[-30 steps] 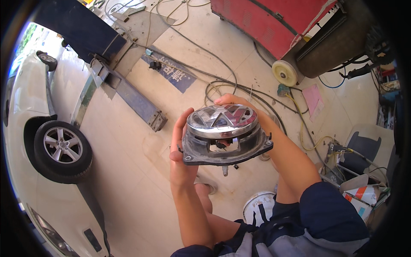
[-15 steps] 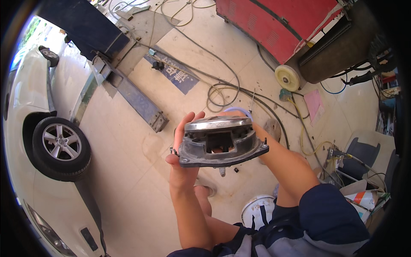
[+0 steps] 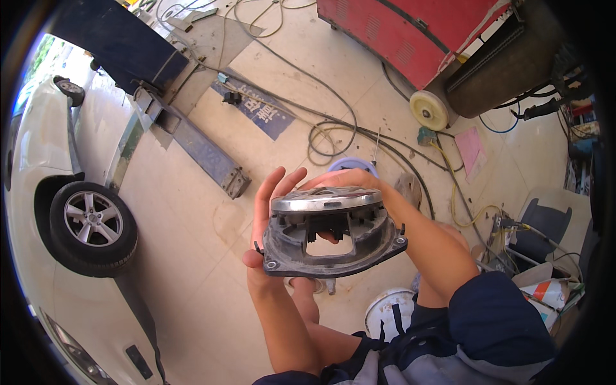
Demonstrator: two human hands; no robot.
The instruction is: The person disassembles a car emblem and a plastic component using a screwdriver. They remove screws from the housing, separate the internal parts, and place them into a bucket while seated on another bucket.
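In front of me is a dusty black plastic car emblem housing [image 3: 301,250], with a round chrome-rimmed cap on top and a square opening in its side. A mounting flange with screw holes runs along its lower edge, and a small stub points down below. My left hand [image 3: 266,205] grips its left side, the thumb at the flange corner and the fingers behind. Around the far right side reaches my right hand [image 3: 350,178], closed on the housing; its fingers are mostly hidden, though a bit of skin shows through the opening.
A pale car with an alloy wheel [image 3: 94,219] stands at left. Beyond the housing are a lilac round object [image 3: 353,164], cables [image 3: 333,125] across the floor and a steel lift arm [image 3: 199,151]. A red cabinet [image 3: 398,38] and cream caster [image 3: 429,110] stand far right; a white bucket [image 3: 388,307] is near my legs.
The housing has tipped so more of its side opening and flange shows, and it sits slightly lower. Both hands have stayed on it, the right hand's back now showing more.
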